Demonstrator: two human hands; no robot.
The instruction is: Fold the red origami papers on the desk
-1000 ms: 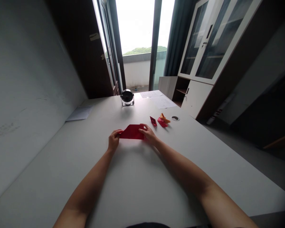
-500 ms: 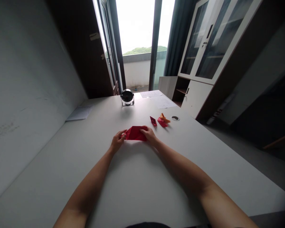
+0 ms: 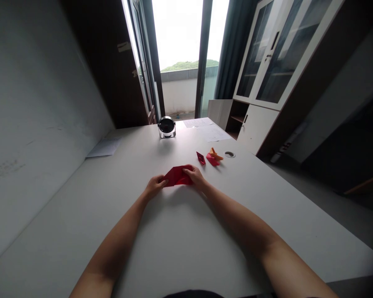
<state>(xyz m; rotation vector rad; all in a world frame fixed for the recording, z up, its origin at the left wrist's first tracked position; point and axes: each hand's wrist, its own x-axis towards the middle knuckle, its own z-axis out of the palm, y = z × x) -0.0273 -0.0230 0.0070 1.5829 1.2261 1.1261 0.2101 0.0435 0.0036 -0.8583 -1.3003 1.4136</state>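
While the red paper [image 3: 178,176] looked like a wide flat strip a second ago, it's now noticeably narrower and bunched up toward the middle of the frame, so the left end has been brought in and a fold looks to be going down right now, I'd say mid-crease rather than finished.

Going left to right: the left hand [image 3: 155,186] has slid inward and its grip is a tight pinch on the paper's left corner. Then the paper itself, lying on the white table [image 3: 174,248] just above frame centre, between both hands. Its long axis runs left-right across the picture, tilted a bit, with a peak pointing up toward the top of the frame and the flat edge facing the bottom. The right hand [image 3: 195,177] has barely shifted; its fingers press down on the right end, so that grip is closed on the paper too.

Further right and a little higher sit a small red folded boat [image 3: 200,158] and a red-and-orange folded piece [image 3: 214,158], well clear of the hands.
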